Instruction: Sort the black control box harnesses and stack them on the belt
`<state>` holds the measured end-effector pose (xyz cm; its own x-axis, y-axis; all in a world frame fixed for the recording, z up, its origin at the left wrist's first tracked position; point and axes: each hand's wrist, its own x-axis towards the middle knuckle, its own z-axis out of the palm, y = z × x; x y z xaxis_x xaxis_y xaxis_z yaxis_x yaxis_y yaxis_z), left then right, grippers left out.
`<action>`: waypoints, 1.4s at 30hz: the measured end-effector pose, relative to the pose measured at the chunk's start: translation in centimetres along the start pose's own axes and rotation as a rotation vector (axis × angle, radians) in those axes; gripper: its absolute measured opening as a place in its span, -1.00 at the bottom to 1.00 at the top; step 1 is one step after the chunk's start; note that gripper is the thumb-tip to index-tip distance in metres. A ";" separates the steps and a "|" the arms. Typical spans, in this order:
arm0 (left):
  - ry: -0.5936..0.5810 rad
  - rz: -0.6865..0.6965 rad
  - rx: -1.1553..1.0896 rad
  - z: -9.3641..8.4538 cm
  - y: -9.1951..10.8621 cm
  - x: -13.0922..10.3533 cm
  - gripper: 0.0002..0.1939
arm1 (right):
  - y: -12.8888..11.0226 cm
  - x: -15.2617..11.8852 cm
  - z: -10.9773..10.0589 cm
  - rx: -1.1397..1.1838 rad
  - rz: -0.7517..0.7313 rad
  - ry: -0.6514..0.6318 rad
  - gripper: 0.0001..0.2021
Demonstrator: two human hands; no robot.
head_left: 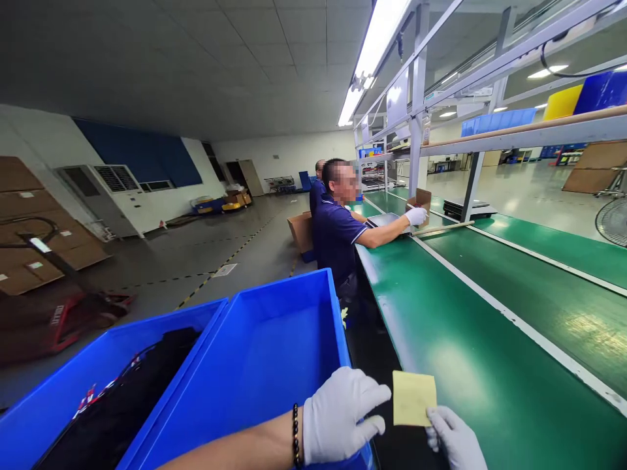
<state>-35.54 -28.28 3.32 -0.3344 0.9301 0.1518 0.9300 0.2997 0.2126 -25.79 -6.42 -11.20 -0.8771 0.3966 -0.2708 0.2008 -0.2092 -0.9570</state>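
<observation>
A yellow square of paper (414, 399) is pinched at its lower right corner by my right hand (455, 436), which wears a white glove. My left hand (343, 414), also gloved in white, has its thumb and fingers apart just left of the paper, with nothing between them. Below that hand is the right rim of an empty blue bin (279, 333). The green work surface (450, 333) extends behind and to the right of the paper.
Left of the empty bin, another blue bin (115, 339) holds black items (132, 391). A seated person (337, 228) handles a small cardboard box (421, 202) at the bench farther ahead. A metal shelf frame (417, 124) rises over the bench.
</observation>
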 end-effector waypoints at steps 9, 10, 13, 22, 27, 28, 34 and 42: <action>0.035 0.028 0.027 0.5 -0.4 0.2 -0.76 | -0.1 1.3 0.1 0.074 0.130 -0.006 -0.50; 0.030 0.022 0.023 0.5 -0.4 0.3 -0.76 | -0.2 1.3 0.2 0.077 0.138 -0.006 -0.50; 0.015 -0.012 0.008 0.6 -0.8 0.4 -0.76 | -0.2 1.6 0.1 0.098 0.153 -0.011 -0.51; -0.003 -0.033 -0.034 0.9 -1.2 0.3 -0.70 | -0.3 1.5 0.1 0.148 0.196 -0.017 -0.53; 0.002 -0.038 -0.050 0.7 -1.1 0.4 -0.73 | -0.7 1.4 0.2 0.111 0.180 -0.019 -0.54; 0.008 -0.037 -0.053 0.7 -1.2 0.3 -0.72 | -0.8 1.4 0.2 0.100 0.166 -0.019 -0.54; 0.124 0.002 -0.028 1.1 -1.2 0.1 -0.72 | -1.3 0.9 0.4 0.040 0.096 -0.012 -0.54; 0.120 0.049 0.056 1.1 -1.3 0.1 -0.72 | -1.1 0.5 0.6 0.083 0.049 0.006 -0.52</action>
<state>-36.60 -28.31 1.99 -0.3010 0.9127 0.2762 0.9516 0.2689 0.1485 -26.75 -6.53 -10.27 -0.8642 0.3896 -0.3184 0.2070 -0.3016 -0.9307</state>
